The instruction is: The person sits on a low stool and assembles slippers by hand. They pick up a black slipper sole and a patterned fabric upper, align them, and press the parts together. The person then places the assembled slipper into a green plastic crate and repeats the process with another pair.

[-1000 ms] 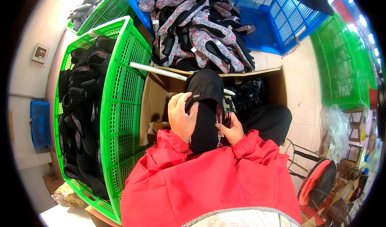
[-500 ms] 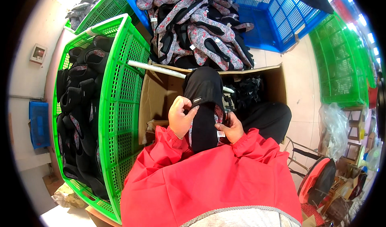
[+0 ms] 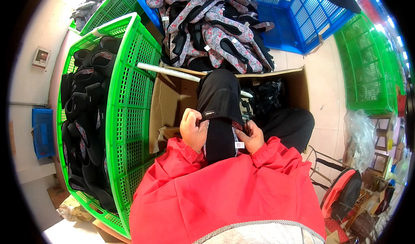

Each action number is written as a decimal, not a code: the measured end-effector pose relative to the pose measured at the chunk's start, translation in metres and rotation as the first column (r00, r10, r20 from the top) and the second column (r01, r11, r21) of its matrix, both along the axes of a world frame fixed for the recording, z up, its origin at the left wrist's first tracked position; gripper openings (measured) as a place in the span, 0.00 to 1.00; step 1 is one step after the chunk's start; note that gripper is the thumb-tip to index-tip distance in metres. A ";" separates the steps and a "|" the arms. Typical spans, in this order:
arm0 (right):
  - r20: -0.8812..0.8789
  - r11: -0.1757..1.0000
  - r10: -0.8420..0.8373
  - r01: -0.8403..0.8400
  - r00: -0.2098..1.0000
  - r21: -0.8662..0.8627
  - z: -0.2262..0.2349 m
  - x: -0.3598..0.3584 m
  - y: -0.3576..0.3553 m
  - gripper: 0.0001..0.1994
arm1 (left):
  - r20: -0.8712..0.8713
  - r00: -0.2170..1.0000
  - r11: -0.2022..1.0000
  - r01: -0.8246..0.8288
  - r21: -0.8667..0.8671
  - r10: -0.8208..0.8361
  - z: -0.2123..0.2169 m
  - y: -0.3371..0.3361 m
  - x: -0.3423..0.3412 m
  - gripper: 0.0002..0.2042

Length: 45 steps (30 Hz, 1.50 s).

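Black fabric piece (image 3: 219, 138), lengthwise fore-and-aft

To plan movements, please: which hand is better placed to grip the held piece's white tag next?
Probably the right hand, beside the white tag; the left hand is on the opposite side of the black piece.

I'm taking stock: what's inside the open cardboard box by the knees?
In the box, jumbled black items show toward the right, their kind unclear; the right knee hides whatever lies below it.
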State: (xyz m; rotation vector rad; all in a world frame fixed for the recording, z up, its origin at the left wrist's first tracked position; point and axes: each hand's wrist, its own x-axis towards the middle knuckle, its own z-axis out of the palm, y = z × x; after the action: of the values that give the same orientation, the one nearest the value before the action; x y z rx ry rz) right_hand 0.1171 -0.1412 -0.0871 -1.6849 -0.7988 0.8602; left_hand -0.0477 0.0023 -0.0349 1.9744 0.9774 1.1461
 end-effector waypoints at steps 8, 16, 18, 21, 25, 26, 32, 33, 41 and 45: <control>-0.094 0.998 -0.034 0.029 0.995 -0.059 -0.015 -0.004 0.002 0.12 | -0.007 0.997 0.997 -0.077 -0.030 0.076 -0.001 -0.007 -0.003 0.14; -0.233 1.000 -0.004 -0.003 0.972 -0.031 -0.021 -0.001 0.004 0.09 | -0.075 0.993 0.991 -0.094 -0.091 0.087 0.002 -0.004 0.002 0.14; -0.312 1.000 -0.002 -0.003 0.950 -0.018 -0.025 -0.001 0.004 0.10 | 0.008 0.998 0.986 -0.053 -0.158 0.055 -0.005 -0.002 0.002 0.13; -0.477 0.996 0.043 0.001 0.878 0.092 -0.019 0.001 0.004 0.08 | 0.276 0.958 0.930 0.032 -0.367 0.076 -0.024 -0.001 0.004 0.11; -0.686 0.994 0.041 0.038 0.726 0.099 -0.003 0.006 0.001 0.07 | 0.372 0.879 0.857 -0.074 -0.510 0.297 -0.029 0.012 -0.002 0.07; -0.762 0.994 0.048 0.045 0.645 0.100 0.004 0.007 0.002 0.08 | 0.356 0.862 0.843 -0.138 -0.520 0.361 -0.034 0.016 -0.006 0.06; -0.751 0.979 0.194 -0.075 0.631 0.190 0.016 0.010 -0.004 0.14 | 0.350 0.760 0.709 -0.198 -0.676 0.547 -0.024 0.018 0.002 0.07; -0.727 0.970 0.239 -0.123 0.644 0.210 0.012 0.011 -0.005 0.17 | 0.360 0.753 0.715 -0.203 -0.670 0.551 -0.030 0.018 0.001 0.07; -0.697 0.972 0.227 -0.109 0.681 0.210 -0.003 0.010 -0.010 0.25 | 0.466 0.734 0.669 0.021 -0.743 0.494 -0.013 -0.003 -0.001 0.07; -0.714 0.971 0.210 -0.056 0.668 0.234 -0.003 0.014 -0.012 0.25 | 0.243 0.886 0.816 -0.218 -0.535 0.396 -0.007 -0.012 -0.012 0.13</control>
State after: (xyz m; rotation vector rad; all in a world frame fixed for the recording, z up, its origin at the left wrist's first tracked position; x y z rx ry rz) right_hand 0.1312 -0.1529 -0.0901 -0.9553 -0.4114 1.3948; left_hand -0.0594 -0.0099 -0.0420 1.1794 1.2815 1.2110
